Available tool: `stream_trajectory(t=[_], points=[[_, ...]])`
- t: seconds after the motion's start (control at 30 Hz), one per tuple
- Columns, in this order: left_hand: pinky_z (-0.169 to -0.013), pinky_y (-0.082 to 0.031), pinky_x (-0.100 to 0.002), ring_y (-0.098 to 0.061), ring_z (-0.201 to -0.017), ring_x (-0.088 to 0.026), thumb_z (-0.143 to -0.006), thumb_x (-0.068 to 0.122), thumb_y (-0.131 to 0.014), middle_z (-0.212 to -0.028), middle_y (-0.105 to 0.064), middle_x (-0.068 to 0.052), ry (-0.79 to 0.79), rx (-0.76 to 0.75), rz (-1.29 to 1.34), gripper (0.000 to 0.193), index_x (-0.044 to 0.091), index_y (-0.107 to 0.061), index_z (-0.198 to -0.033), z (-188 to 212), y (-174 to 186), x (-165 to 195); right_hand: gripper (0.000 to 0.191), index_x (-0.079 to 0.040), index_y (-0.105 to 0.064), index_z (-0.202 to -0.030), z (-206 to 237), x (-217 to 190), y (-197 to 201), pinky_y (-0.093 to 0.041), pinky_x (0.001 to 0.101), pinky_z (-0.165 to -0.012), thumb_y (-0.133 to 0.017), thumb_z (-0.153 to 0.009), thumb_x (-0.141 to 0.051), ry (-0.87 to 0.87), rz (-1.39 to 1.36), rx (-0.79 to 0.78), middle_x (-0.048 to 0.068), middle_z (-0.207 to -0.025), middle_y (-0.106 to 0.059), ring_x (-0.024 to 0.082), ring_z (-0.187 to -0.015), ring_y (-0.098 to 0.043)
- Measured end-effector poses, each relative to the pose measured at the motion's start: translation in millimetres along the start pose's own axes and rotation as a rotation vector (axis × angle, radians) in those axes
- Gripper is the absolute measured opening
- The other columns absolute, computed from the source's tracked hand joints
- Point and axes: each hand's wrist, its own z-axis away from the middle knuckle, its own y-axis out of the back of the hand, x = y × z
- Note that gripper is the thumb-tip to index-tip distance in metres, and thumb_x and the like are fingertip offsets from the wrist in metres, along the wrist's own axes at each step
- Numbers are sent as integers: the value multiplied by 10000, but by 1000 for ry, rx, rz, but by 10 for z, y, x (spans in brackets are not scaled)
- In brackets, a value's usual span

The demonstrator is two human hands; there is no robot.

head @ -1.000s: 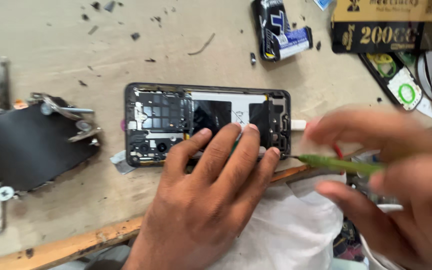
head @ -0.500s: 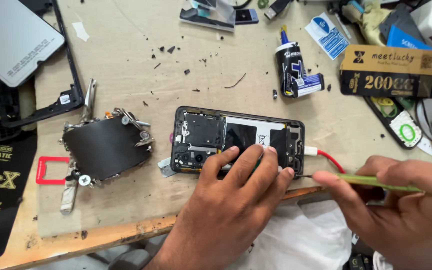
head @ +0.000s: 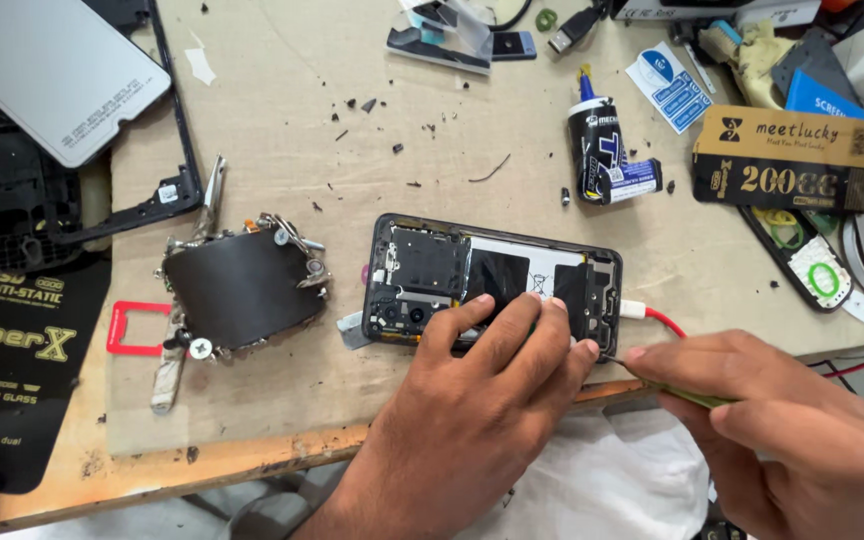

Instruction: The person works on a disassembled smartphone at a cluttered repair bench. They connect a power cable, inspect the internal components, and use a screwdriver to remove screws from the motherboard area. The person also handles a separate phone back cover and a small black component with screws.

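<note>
Head view: opened smartphone point(head: 492, 285) lying back-up, cover off, near the front edge of the workbench point(head: 252, 440).
Left hand point(head: 472, 400) spread flat, fingertips pressing the phone's lower edge. Right hand point(head: 792, 420) pinched tight around a thin green tool point(head: 687, 395), tip touching the phone's lower right corner, beside the red cable point(head: 664, 320).

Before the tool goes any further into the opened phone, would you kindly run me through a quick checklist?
1. Left hand pinning the opened phone flat: ok.
2. Right hand has a firm grip on the green tool: ok.
3. Tool tip at the phone's lower right corner: ok; exact contact cannot tell.
4. Red cable unplugged from the phone: not ok, plugged in.
5. Glue bottle away from the work: ok.
</note>
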Motion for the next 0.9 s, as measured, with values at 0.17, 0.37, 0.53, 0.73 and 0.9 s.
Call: stream_trajectory(t=[0.17, 0.37, 0.53, 0.73, 0.9], points=[[-1100, -410, -471, -546, -1353, -256, -963, 213, -580, -1366, -608, -112, -10, -3, -22, 402, 74, -671, -1329, -2, 28, 0, 474, 24, -323, -1111, 278, 231, 51, -527, 287, -603, -731, -869, 12, -311, 51, 69, 169, -907, -702, 197, -679, -688], [-1097, -433, -473, -567, -1350, -255, -1008, 218, -584, -1340, -623, -115, -32, 30, -24, 379, 66, -674, -1343, 6, 13, -33, 229, -11, -524, -1167, -625, 169, 116, -460, 260, -518, -638, -985, -90, -421, -139, 18, 99, -886, -691, 123, -579, -583], [-1086, -448, -451, -617, -1261, -229, -1049, 223, -622, -1228, -657, -92, 6, 177, -39, 237, 80, -735, -1200, 11, -95, -31, 169, -49, -744, -1062, -1853, 247, -225, -520, 353, -600, -744, -915, -131, -10, 342, -337, 120, -808, -718, 237, -692, -674], [-1003, -459, -414, -630, -1154, -180, -1008, 224, -684, -1098, -639, -23, 48, 285, -69, 164, 91, -770, -1049, -24, -229, -32, 124, -23, -766, -969, -2134, 417, -659, -567, 398, -654, -747, -861, -82, 64, 430, -456, 134, -933, -738, 310, -753, -712], [-1016, -466, -418, -616, -1165, -181, -1013, 212, -681, -1088, -619, -18, 57, 285, 5, 167, 72, -765, -1046, -27, -210, -20, 124, -21, -769, -963, -2172, 395, -689, -574, 412, -683, -748, -846, -55, 34, 464, -486, 132, -961, -735, 321, -791, -713]])
